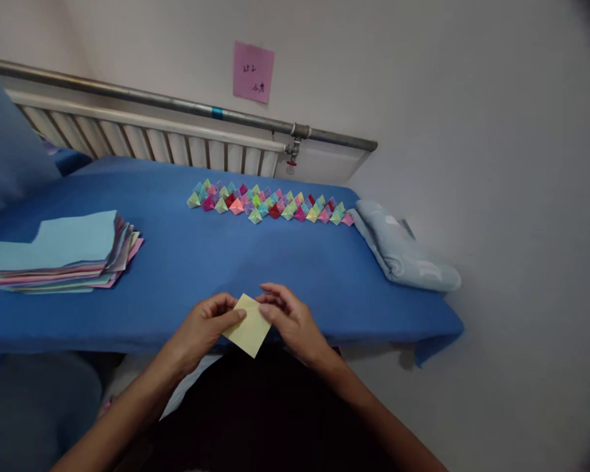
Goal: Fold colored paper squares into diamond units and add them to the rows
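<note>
A square of pale yellow paper (250, 333) is held in front of my body, over the near edge of the blue-covered table, with one corner pointing away from me. My left hand (204, 328) pinches its left side, thumb on top and fingers beneath. At its right corner is my right hand (295, 321), with the thumb and fingers closed on the paper's edge. Beyond the hands, several small folded paper pieces (274, 211) in many colours stand in rows along the back of the table.
Stacked coloured paper (73, 246) lies at the left on the blue tablecloth (187, 262). A folded light-blue blanket (406, 252) rests at the right end. Behind the table are a white radiator (167, 144), a metal pipe (177, 105) and a pink note (254, 72) on the wall.
</note>
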The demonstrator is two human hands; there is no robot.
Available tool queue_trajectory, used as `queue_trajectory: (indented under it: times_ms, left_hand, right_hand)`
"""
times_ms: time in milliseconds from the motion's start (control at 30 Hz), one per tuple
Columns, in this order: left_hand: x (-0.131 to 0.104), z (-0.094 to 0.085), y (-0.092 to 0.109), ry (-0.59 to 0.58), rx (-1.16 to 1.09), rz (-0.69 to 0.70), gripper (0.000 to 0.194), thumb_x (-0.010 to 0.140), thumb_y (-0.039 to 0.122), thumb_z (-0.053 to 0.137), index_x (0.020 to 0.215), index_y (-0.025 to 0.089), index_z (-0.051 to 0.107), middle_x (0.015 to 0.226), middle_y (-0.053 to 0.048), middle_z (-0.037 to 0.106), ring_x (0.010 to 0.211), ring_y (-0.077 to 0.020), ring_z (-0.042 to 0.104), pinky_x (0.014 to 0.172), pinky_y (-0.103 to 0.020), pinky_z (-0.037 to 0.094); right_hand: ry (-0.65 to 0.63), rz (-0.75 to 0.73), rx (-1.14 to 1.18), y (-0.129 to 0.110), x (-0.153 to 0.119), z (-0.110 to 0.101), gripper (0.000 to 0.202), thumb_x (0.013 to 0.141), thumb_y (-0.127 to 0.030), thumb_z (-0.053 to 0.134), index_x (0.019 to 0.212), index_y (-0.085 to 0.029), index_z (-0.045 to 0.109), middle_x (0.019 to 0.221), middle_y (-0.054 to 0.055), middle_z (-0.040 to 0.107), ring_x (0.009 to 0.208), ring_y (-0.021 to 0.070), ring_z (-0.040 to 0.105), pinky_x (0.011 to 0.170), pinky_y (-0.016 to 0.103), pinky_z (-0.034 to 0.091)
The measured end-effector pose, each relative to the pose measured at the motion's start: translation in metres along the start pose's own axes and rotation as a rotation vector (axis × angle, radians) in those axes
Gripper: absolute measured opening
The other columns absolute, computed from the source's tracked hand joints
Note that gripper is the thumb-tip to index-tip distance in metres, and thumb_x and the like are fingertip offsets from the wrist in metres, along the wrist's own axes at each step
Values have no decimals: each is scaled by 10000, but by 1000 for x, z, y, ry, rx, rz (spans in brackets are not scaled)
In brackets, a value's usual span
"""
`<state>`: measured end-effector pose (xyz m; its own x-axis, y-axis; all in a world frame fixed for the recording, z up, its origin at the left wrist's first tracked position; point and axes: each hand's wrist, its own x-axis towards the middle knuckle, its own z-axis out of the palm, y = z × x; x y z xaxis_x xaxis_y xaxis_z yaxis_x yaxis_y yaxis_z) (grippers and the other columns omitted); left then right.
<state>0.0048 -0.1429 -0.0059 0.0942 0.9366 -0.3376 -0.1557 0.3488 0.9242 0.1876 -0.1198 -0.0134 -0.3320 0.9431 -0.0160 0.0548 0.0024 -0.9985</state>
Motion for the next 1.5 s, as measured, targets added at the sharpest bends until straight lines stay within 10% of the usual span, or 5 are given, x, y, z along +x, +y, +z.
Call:
queue_trajectory:
  times_ms: [500,700,900,1167,1500]
  left_hand:
    - [56,-4,14,2,370,85,320,692,500,612,672,183,569,564,37,512,497,-107,436,497,-236,314]
    - [80,-19,8,168,949,581,199,793,254,519,912,184,663,834,-43,658,772,-193,578,712,-311,410]
    - [67,-25,-8,-230,1149,778,265,892,138,419,931,226,666,918,-27,711,856,-190,625,826,-356,374]
    - [64,-34,-9,-290,1183,846,281,873,114,438,1004,229,659,1098,-28,718,986,-189,651,1021,-429,316]
    - [64,-53,-14,-372,1155,900,328,890,176,503,1178,262,633,1227,-47,684,1128,-206,628,1144,-481,231]
  right_hand:
    - [-5,66,-138,6,36,-5,123,788,-246,571,900,-215,613,572,-78,474,496,81,477,515,206,385]
    - [5,-74,-689,14,53,-14,171,831,-132,514,861,-210,663,646,-37,598,607,114,536,614,240,394]
    - [-89,-91,-953,11,53,-19,176,897,-165,504,902,-211,674,832,27,694,726,153,596,655,269,398]
    - [-171,-375,-943,1,34,-32,281,792,-98,599,1026,-232,677,1174,59,654,1092,245,543,916,403,353]
    - [-271,-356,-780,21,34,-40,240,853,-204,660,1089,-231,636,1168,60,682,1089,213,595,916,384,360]
